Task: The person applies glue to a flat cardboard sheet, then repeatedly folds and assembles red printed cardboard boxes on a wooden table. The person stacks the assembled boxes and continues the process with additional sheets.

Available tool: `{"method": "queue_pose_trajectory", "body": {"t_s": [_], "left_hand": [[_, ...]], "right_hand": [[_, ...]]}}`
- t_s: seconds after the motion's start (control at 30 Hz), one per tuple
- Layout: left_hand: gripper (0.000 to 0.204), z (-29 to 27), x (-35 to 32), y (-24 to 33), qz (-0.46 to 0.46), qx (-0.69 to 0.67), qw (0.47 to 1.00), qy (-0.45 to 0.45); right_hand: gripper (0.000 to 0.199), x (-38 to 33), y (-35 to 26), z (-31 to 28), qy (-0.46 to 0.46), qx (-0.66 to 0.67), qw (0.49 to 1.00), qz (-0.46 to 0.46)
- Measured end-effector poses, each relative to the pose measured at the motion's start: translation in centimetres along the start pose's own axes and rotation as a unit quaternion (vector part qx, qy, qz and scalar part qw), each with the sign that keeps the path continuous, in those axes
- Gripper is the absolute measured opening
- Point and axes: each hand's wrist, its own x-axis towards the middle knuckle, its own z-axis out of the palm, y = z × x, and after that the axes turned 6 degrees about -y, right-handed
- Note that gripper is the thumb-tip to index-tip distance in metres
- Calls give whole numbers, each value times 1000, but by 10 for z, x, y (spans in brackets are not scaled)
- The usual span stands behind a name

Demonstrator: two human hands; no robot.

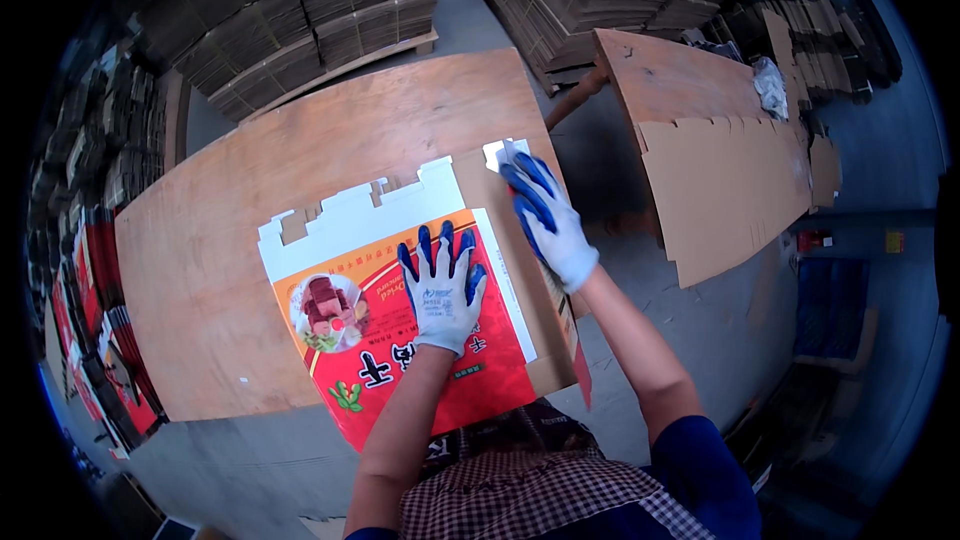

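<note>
While left hand (443, 285) presses flat, right hand (545, 220) stretches forward

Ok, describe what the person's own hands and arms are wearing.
Both the left hand and the right hand wear white knit gloves with blue-coated fingers. The forearms are bare; a short blue sleeve covers the right upper arm.

There is a single view, from a camera worn on the person's head, looking steeply down over their chest and forearms onto the plywood worktable (230, 240) just below. It sits close to the work, and the wide fisheye lens bends the table's edges and pulls in the stacked cardboard (330, 10) beyond and the floor at the dark rim.
</note>
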Motion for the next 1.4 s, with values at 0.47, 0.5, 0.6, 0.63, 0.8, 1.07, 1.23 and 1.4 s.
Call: {"method": "queue_pose_trajectory", "body": {"t_s": [0.47, 0.5, 0.6, 0.63, 0.8, 1.07, 1.23, 1.4], "left_hand": [[59, -5, 4, 3, -22, -6, 1000, -5], [59, -5, 4, 3, -21, -5, 1000, -2], [59, -5, 3, 5, -10, -3, 1000, -6], [58, -3, 4, 4, -11, -5, 1000, 3], [56, -2, 4, -1, -11, -6, 1000, 12], [57, 0, 6, 0, 8, 26, 999, 18], [57, 5, 4, -11, -19, 63, 997, 35], [64, 21, 9, 4, 23, -8, 998, 55]], "right_hand": [[32, 49, 38, 33, -160, -319, 932, -62], [33, 47, 37, 35, -153, -325, 931, -60], [38, 29, 27, 57, -106, -379, 919, -34], [39, 30, 25, 70, -90, -388, 917, -13], [61, 24, 12, 86, -55, -433, 899, 33], [55, -128, -2, 85, 11, -394, 915, 86], [67, -239, 1, 50, -5, -289, 953, 89], [62, -338, 134, -22, 418, 24, 844, 335]]}}
